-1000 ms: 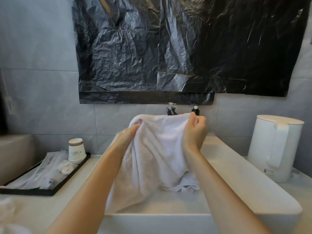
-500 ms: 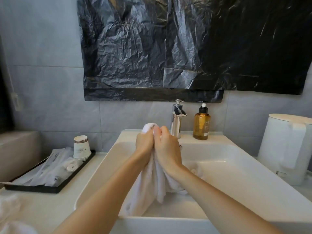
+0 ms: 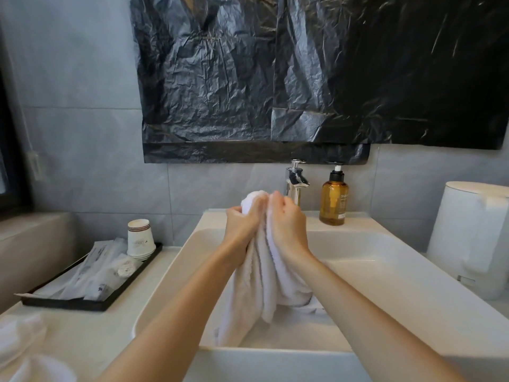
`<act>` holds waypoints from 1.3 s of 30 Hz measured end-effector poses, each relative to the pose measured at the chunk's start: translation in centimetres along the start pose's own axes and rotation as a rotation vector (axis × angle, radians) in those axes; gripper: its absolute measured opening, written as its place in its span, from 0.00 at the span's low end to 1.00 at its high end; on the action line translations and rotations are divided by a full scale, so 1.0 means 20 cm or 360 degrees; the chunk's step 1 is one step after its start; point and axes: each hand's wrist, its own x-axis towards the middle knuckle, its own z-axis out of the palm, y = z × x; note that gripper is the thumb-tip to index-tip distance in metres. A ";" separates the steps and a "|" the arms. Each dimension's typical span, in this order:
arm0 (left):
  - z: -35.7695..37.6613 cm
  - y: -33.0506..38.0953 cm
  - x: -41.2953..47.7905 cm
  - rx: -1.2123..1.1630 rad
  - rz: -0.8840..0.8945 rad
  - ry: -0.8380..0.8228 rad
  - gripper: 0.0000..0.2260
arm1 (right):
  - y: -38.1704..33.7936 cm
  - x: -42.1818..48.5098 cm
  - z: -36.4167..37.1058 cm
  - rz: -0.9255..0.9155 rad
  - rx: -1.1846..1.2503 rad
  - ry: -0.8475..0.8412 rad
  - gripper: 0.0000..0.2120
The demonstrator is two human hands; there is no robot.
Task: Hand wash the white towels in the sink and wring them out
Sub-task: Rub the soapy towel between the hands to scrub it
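White towel [image 3: 263,274] gripped in both hands over the sink [image 3: 399,260].
Left hand [image 3: 242,223] and right hand [image 3: 287,226] meet knuckle to knuckle above the basin, fingers curled tight round the towel's gathered top. A rolled end pokes out above the left hand, and the rest hangs in folds down into the sink. Behind the sink stand a chrome faucet [image 3: 296,184] and an amber pump bottle [image 3: 334,204]. Left of the sink is a black tray [image 3: 91,304] with paper cups [image 3: 139,239], and right of the sink is a white kettle [image 3: 468,244].

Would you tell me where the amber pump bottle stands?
The bottle stands right of centre in the head view, on the sink ledge just right of the chrome tap.
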 end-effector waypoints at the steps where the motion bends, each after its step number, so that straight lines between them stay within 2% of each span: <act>1: 0.00 0.01 0.00 -0.0027 0.0003 -0.0022 0.17 | -0.01 0.03 -0.02 0.0122 0.0101 0.0048 0.21; 4: -0.01 0.00 0.02 0.0113 0.0080 0.0043 0.13 | 0.03 0.11 -0.09 0.0394 0.0308 0.0040 0.20; 6: -0.01 0.00 0.03 0.0231 0.0107 0.0132 0.13 | 0.03 0.11 -0.12 0.0382 0.0407 -0.0002 0.18; 10: -0.04 -0.01 0.05 0.0359 0.0240 0.0223 0.14 | 0.03 0.07 -0.09 0.0062 0.0372 -0.0083 0.10; 16: -0.10 -0.03 0.05 0.0743 0.0607 0.0274 0.18 | 0.00 0.02 -0.13 -0.0389 -0.0010 0.0097 0.13; 21: -0.07 0.02 0.01 0.0516 0.0609 0.0366 0.19 | 0.00 -0.12 -0.03 -0.0654 -0.0410 -0.0289 0.12; 23: -0.07 0.03 0.02 0.0443 0.0512 0.0385 0.20 | 0.01 -0.17 0.02 -0.0732 -0.0415 -0.0271 0.11; 26: -0.03 0.03 0.02 0.0413 0.0384 0.0374 0.21 | -0.02 -0.11 0.05 -0.0465 -0.0511 -0.0058 0.14; 29: 0.03 0.00 0.00 0.0522 0.0408 0.0265 0.21 | -0.02 -0.04 0.01 -0.0117 -0.0378 0.0101 0.17; 31: 0.01 -0.02 0.02 0.0589 0.0369 0.0242 0.20 | -0.01 -0.10 0.02 -0.0267 -0.0421 0.0049 0.15; 33: -0.02 -0.03 0.06 0.0622 0.0309 0.0250 0.17 | 0.00 -0.18 0.04 -0.0385 -0.0457 -0.0130 0.14; 37: 0.01 -0.04 0.04 0.0473 0.0286 0.0188 0.21 | 0.00 -0.02 0.03 0.0032 -0.0346 -0.0042 0.15; 38: 0.02 -0.04 0.03 0.0481 0.0281 0.0178 0.22 | 0.01 -0.01 0.01 0.0059 -0.0344 -0.0012 0.16; 39: 0.03 -0.06 0.03 0.0486 0.0260 0.0184 0.21 | 0.01 -0.04 0.00 -0.0042 -0.0380 -0.0020 0.16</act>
